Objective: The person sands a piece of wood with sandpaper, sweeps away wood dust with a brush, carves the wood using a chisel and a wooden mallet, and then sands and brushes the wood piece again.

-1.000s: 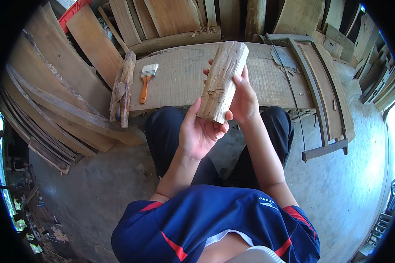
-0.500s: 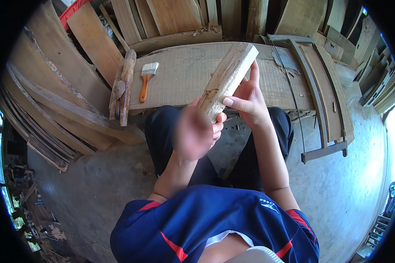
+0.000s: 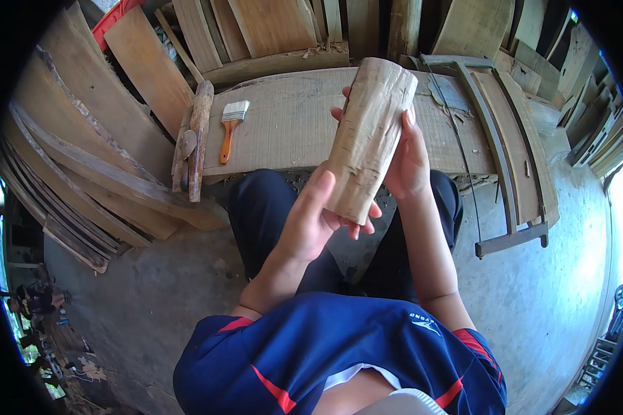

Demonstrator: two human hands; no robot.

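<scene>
Between my two hands is a pale, barkless piece of wood (image 3: 372,135), held tilted above the near edge of the wooden bench (image 3: 284,117). My left hand (image 3: 311,220) supports its lower end, thumb along the side and fingers curled beneath. Around the upper right side wraps my right hand (image 3: 407,162); some of its fingertips show past the far side, the rest are hidden behind the wood. A paintbrush (image 3: 232,131) with white bristles and an orange handle lies on the bench to the left.
A frame saw (image 3: 512,145) rests across the bench's right end and juts over its front edge. At the left end lies a rough wooden stick (image 3: 201,138). Boards (image 3: 273,28) lean behind the bench, and curved planks (image 3: 97,173) stand at the left above the concrete floor (image 3: 166,304).
The piece of wood has been turned so its broad rough face shows. My left hand has shifted to its lower end, and my right hand now reaches around behind it.
</scene>
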